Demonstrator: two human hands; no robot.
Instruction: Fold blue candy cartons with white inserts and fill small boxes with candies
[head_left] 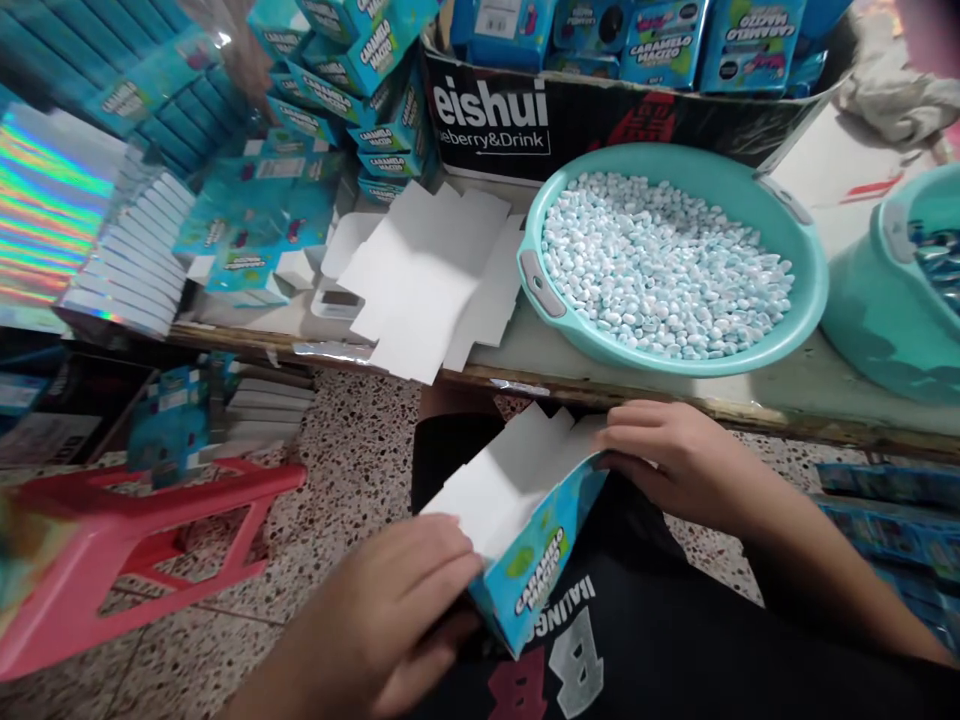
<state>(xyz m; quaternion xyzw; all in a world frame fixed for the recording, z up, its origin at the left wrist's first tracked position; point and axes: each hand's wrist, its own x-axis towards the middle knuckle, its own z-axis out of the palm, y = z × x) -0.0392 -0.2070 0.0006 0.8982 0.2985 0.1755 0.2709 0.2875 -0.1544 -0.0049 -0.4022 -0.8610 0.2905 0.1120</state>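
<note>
A partly folded blue candy box point(551, 535) with a white inside and "Caramelo Macizo" printing is held above my lap. My left hand point(390, 600) grips its near left end, fingers closed over the edge. At the far right end, my right hand point(667, 455) pinches the cardboard by the end flaps. The inside facing up shows bare white card. Just past the box, flat white cardboard blanks point(427, 275) lie at the table's edge. A turquoise tub point(675, 365) full of small white and pale blue candies stands behind my right hand.
Stacked blue boxes point(375, 90) and folded blanks point(262, 220) fill the table's left side. A black carton point(540, 125) of filled packs stands behind the tub. A second turquoise tub point(870, 300) is at right. A red plastic stool point(187, 530) stands on the floor at left.
</note>
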